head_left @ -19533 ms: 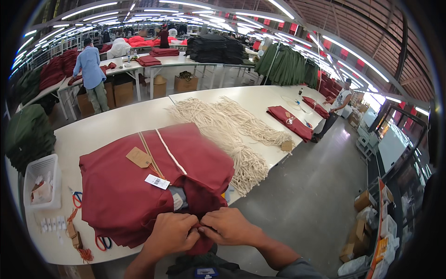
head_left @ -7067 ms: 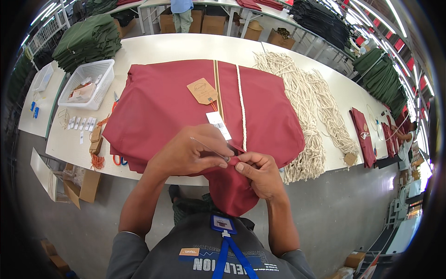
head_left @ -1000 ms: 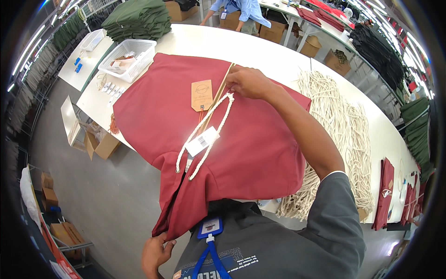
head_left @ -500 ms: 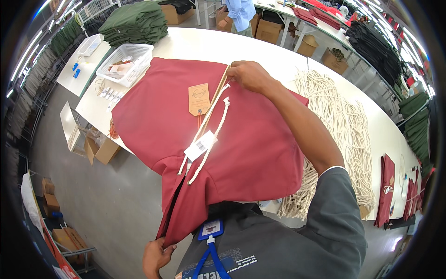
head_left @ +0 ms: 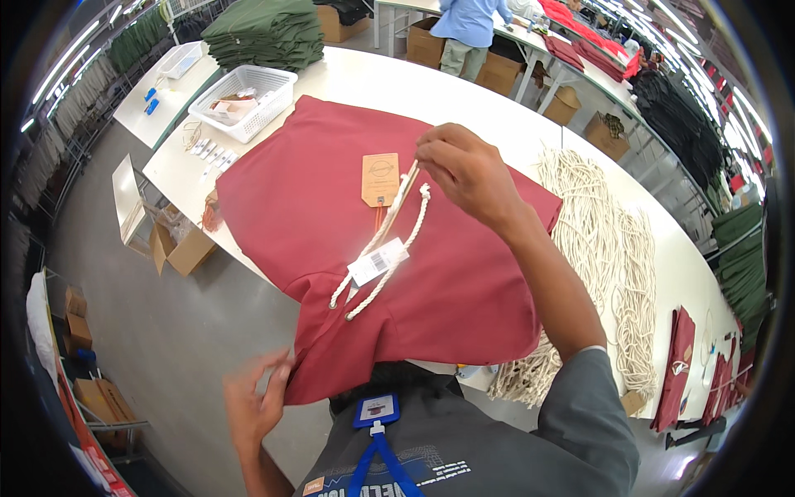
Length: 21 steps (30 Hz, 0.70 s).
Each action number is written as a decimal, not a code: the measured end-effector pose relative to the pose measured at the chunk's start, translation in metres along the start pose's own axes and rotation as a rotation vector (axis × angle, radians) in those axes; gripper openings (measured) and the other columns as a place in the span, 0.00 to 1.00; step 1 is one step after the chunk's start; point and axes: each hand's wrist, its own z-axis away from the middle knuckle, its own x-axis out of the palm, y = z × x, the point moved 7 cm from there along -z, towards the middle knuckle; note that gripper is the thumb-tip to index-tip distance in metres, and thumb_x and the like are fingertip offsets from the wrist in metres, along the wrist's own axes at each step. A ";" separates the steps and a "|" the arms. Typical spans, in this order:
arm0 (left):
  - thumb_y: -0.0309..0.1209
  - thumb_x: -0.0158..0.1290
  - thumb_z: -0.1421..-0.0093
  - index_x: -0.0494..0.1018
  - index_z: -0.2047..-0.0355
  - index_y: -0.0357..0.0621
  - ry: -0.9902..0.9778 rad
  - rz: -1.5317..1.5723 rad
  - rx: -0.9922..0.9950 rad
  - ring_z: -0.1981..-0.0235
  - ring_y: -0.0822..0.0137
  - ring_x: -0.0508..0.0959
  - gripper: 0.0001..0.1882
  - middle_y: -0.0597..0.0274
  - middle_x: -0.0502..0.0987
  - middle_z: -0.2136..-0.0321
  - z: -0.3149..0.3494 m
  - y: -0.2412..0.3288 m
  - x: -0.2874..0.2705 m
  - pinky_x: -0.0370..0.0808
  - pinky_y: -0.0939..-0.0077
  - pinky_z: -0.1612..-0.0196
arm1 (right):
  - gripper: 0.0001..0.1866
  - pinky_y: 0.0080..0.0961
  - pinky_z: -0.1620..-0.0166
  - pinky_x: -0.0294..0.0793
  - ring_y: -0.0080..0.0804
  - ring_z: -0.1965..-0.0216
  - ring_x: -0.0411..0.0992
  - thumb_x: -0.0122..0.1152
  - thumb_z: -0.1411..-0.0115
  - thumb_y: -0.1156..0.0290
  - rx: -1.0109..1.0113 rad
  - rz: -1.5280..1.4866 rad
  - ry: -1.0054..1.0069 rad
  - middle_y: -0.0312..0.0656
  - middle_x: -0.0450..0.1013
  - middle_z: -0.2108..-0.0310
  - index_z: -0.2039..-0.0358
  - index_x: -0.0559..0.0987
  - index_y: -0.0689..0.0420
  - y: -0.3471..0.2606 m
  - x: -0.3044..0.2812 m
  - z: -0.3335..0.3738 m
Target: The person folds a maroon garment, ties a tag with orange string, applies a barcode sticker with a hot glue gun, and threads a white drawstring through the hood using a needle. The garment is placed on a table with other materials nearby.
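A dark red canvas garment [head_left: 464, 273], its exact kind unclear, lies over the table edge and hangs toward my body. Two white rope cords [head_left: 411, 236] come out of metal eyelets in it. A brown card tag [head_left: 380, 180] and a white barcode label [head_left: 378, 262] lie on top, joined by orange string. My right hand [head_left: 468, 174] is closed in a pinch on a thin tan strip [head_left: 411, 172] beside one cord's end. At the garment's hanging edge is my left hand [head_left: 255, 398], blurred, fingers apart, seeming to hold nothing.
A bundle of cream rope [head_left: 592, 257] lies at right, with folded red pieces [head_left: 679, 356] beyond. A white basket [head_left: 243, 112] and stacked green garments [head_left: 265, 33] stand at far left. An open carton [head_left: 180, 248] is below the table's left edge. A person in blue [head_left: 464, 33] stands behind.
My left hand has let go of the hanging edge and moved up and left. My right hand has shifted slightly right and down in the picture, still pinching the strip. The hanging slit has closed over.
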 end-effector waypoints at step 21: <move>0.30 0.52 0.27 0.81 0.53 0.33 -0.767 0.894 0.163 0.74 0.82 0.73 0.13 0.65 0.83 0.73 -0.124 0.086 0.112 0.69 0.83 0.69 | 0.19 0.32 0.57 0.84 0.32 0.63 0.81 0.51 0.23 0.61 0.960 -0.815 0.848 0.40 0.78 0.65 0.48 0.76 0.66 -0.113 -0.015 0.042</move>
